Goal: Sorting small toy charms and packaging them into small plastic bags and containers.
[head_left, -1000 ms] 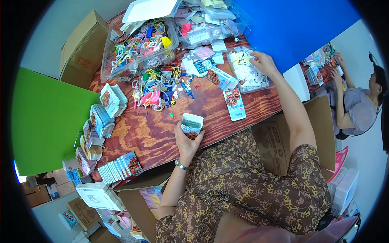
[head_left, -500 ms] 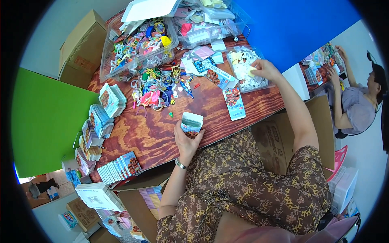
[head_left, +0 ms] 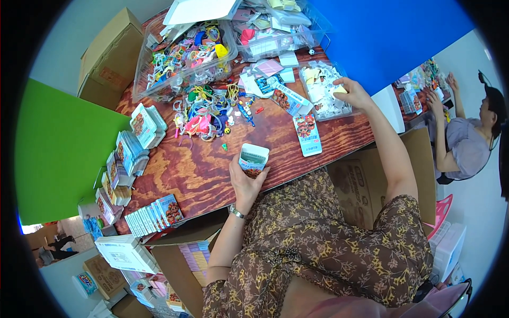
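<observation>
My left hand (head_left: 245, 185) is wrapped round a small printed carton (head_left: 253, 158), upright with its top open, at the table's near edge. Between the thumb and fingers of my right hand (head_left: 355, 95) is a small pale-yellow slip (head_left: 340, 90). That hand hovers at the right side of a clear tray (head_left: 333, 115) filled with white and yellowish pieces. A flat blue-and-white carton (head_left: 307, 137) lies just below the tray, and another carton (head_left: 290, 102) rests at a slant to its left. What the upright carton holds is mostly hidden.
Small colourful toys (head_left: 204, 119) are heaped mid-table, behind them a clear bin of trinkets (head_left: 183, 79) and a bin of paper slips (head_left: 275, 45). Stacked cartons (head_left: 130, 153) line the left edge. An open cardboard box (head_left: 355, 185) stands below the table. A co-worker (head_left: 461, 138) sits far right.
My right hand has come slightly right at the tray, with the yellow slip now plainly visible in its fingers. My left hand still holds the carton in nearly the same place.
</observation>
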The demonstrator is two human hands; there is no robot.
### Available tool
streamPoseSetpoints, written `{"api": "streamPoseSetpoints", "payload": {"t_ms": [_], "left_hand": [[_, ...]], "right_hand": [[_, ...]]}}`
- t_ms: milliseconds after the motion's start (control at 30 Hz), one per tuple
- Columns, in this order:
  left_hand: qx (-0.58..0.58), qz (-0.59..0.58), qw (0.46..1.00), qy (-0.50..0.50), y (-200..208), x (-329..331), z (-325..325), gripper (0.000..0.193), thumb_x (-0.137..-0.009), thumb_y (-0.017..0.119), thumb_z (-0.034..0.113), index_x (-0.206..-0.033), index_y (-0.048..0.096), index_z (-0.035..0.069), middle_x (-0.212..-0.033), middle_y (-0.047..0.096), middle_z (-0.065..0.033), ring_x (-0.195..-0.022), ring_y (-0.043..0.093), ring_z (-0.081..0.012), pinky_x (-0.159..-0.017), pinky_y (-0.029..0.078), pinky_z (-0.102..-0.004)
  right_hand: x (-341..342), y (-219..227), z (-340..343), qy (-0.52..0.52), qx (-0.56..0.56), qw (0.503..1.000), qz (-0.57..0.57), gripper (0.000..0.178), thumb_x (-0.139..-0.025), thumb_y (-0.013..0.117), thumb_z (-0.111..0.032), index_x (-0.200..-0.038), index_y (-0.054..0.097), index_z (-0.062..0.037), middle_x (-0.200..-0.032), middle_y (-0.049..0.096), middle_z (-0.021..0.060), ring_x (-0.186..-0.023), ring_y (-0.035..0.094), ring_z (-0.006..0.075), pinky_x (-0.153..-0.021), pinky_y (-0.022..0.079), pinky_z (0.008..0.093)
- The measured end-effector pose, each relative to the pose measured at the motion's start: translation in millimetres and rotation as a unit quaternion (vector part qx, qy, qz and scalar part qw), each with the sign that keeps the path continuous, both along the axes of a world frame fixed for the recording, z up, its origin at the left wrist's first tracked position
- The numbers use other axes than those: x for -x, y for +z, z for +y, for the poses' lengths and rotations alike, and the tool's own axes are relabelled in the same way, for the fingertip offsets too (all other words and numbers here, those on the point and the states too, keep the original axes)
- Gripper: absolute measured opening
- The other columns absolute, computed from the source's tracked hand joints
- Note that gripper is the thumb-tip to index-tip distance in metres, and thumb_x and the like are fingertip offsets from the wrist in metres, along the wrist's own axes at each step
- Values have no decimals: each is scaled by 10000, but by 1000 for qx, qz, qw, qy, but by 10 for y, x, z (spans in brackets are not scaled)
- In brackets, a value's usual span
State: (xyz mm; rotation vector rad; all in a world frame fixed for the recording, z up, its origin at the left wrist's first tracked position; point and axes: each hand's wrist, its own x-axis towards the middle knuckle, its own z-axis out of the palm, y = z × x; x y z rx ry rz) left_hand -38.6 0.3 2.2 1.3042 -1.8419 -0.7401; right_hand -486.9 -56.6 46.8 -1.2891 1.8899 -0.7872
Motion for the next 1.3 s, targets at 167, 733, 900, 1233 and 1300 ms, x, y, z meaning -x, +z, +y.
{"api": "streamPoseSetpoints", "payload": {"t_ms": [167, 733, 900, 1233, 1300], "left_hand": [[2, 19, 1000, 15, 10, 35, 18, 828, -658, 934, 230, -1311, 483, -7, -1127, 581, -182, -1056, 567, -371, -903, 478, -455], [76, 26, 995, 54, 112, 214, -74, 827, -657, 929, 230, -1302, 471, -13, -1130, 591, -195, -1055, 570, -389, -887, 481, -464], [74, 43, 994, 67, 118, 138, -53, 860, -644, 942, 224, -1315, 461, -17, -1138, 595, -189, -1072, 584, -367, -909, 491, -446], [90, 114, 986, 81, -125, -166, 81, 1112, -613, 983, 264, -1456, 327, -45, -1211, 536, -192, -1062, 588, -324, -908, 493, -411], [96, 107, 986, 88, -159, -195, 31, 1127, -611, 985, 264, -1465, 318, -42, -1207, 534, -186, -1052, 585, -313, -903, 494, -404]], "right_hand": [[-244, 166, -19, 27, -11, 999, -30, 362, -879, 762, -160, -1180, 632, -6, -951, 664, 51, -855, 613, 111, -742, 492, 288], [-2495, 788, 163, 410, 257, 869, 105, 379, -846, 742, -73, -1208, 628, -62, -1045, 668, 128, -840, 692, 309, -710, 557, 416], [-2429, 750, 294, 315, 321, 891, 57, 283, -875, 719, -43, -1153, 669, -40, -1022, 681, 111, -848, 702, 249, -724, 562, 367], [-2412, 309, 316, 249, 242, 936, 49, 156, -923, 669, -43, -1077, 680, -16, -969, 688, 100, -846, 699, 186, -667, 545, 295], [-2510, 266, 407, 236, 267, 932, -70, 196, -893, 715, -47, -1081, 668, -18, -1044, 681, 136, -888, 707, 195, -668, 561, 290]]}}
